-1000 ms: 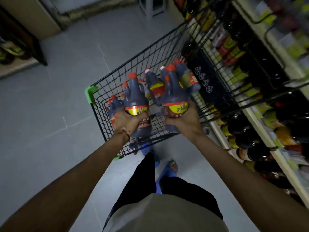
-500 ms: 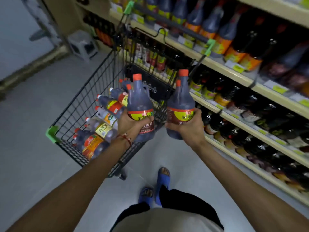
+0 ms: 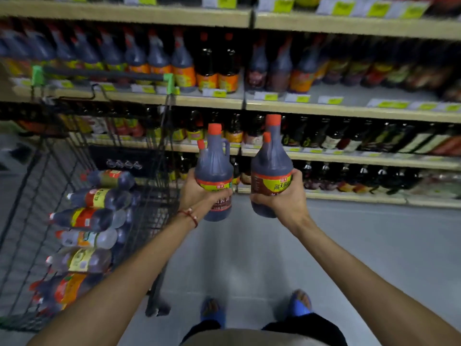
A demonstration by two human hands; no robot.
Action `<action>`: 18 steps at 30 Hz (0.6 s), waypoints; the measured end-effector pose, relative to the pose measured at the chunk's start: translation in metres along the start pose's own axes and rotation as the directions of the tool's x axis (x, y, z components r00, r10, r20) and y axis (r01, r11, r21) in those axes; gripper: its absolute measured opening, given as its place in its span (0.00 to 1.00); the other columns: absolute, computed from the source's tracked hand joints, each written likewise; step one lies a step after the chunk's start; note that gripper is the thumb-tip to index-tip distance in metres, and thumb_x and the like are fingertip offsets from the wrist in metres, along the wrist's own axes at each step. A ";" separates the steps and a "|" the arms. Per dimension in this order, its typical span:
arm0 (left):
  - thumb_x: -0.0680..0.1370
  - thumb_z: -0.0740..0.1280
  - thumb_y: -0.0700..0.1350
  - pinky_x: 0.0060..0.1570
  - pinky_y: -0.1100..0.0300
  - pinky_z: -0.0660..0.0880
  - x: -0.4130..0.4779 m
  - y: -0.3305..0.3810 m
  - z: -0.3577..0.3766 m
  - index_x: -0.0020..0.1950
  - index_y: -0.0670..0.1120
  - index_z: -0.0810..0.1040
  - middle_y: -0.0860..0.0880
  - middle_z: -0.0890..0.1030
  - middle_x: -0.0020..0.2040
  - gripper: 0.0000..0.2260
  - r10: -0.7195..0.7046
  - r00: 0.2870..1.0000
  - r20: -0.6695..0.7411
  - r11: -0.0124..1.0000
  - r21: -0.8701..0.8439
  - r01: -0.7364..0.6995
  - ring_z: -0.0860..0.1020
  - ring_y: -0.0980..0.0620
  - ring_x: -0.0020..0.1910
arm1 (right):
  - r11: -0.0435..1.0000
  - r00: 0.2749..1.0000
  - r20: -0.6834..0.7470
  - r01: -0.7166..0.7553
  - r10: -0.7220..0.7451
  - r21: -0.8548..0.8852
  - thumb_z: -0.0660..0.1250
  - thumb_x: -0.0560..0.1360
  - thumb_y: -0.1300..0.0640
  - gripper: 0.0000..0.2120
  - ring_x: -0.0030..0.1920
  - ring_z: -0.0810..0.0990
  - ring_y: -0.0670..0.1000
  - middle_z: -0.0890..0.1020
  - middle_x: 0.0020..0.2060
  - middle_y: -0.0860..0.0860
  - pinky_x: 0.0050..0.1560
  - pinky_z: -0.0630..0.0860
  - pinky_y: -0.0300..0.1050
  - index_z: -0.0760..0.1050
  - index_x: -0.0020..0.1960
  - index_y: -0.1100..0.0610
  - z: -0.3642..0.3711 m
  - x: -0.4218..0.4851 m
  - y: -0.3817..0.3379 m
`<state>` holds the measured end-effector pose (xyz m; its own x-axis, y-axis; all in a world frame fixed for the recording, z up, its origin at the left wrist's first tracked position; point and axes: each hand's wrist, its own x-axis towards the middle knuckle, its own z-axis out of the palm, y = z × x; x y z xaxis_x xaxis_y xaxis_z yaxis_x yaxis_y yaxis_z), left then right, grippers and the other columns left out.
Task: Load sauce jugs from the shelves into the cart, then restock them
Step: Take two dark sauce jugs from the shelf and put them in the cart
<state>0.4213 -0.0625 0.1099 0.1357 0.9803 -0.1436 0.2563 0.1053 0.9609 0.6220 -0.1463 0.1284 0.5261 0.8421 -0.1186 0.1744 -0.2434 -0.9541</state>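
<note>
Plastic left jug [image 3: 213, 168] gripped by left hand [image 3: 197, 196], right jug [image 3: 270, 168] by right hand [image 3: 282, 206]; I should land both bases flat on the shelf [image 3: 354, 92].

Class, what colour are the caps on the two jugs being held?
Orange-red, on both the left jug and right jug; clearest in the head view.
</note>
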 end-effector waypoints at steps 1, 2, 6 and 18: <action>0.61 0.84 0.40 0.48 0.63 0.78 0.001 0.009 0.022 0.68 0.45 0.72 0.50 0.81 0.59 0.38 0.010 1.000 0.025 1.000 0.021 -0.010 0.81 0.57 0.53 | 1.000 1.000 -0.021 -0.006 0.006 0.009 0.88 0.57 0.61 0.44 0.52 0.83 0.51 0.80 0.54 0.49 0.47 0.80 0.44 0.65 0.63 0.54 -0.021 0.006 0.005; 0.60 0.84 0.41 0.47 0.64 0.77 0.002 0.018 0.044 0.67 0.46 0.71 0.52 0.81 0.58 0.39 0.015 0.999 0.038 0.999 0.039 -0.017 0.81 0.58 0.53 | 1.000 0.999 -0.039 -0.009 0.010 0.013 0.88 0.57 0.60 0.44 0.52 0.83 0.51 0.80 0.54 0.49 0.47 0.80 0.45 0.65 0.63 0.54 -0.043 0.013 0.010; 0.58 0.84 0.44 0.44 0.67 0.76 0.000 0.053 0.140 0.62 0.51 0.71 0.56 0.81 0.53 0.37 0.042 0.998 0.056 0.996 0.082 -0.046 0.81 0.60 0.50 | 1.000 0.998 -0.056 0.016 -0.016 -0.011 0.87 0.58 0.61 0.42 0.50 0.82 0.47 0.80 0.53 0.48 0.45 0.79 0.41 0.66 0.64 0.55 -0.136 0.046 0.029; 0.54 0.81 0.58 0.51 0.52 0.80 -0.006 0.122 0.350 0.65 0.55 0.69 0.56 0.79 0.53 0.42 0.131 0.991 0.009 0.932 0.339 -0.126 0.80 0.49 0.52 | 0.999 0.997 -0.072 0.040 -0.041 -0.021 0.87 0.59 0.58 0.43 0.52 0.82 0.49 0.80 0.53 0.48 0.46 0.79 0.38 0.67 0.66 0.55 -0.344 0.136 0.074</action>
<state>0.7871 -0.1144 0.1449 0.1763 0.9842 -0.0185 0.5460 -0.0821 0.8338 0.9933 -0.2152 0.1364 0.5768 0.8147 -0.0593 0.2122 -0.2196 -0.9522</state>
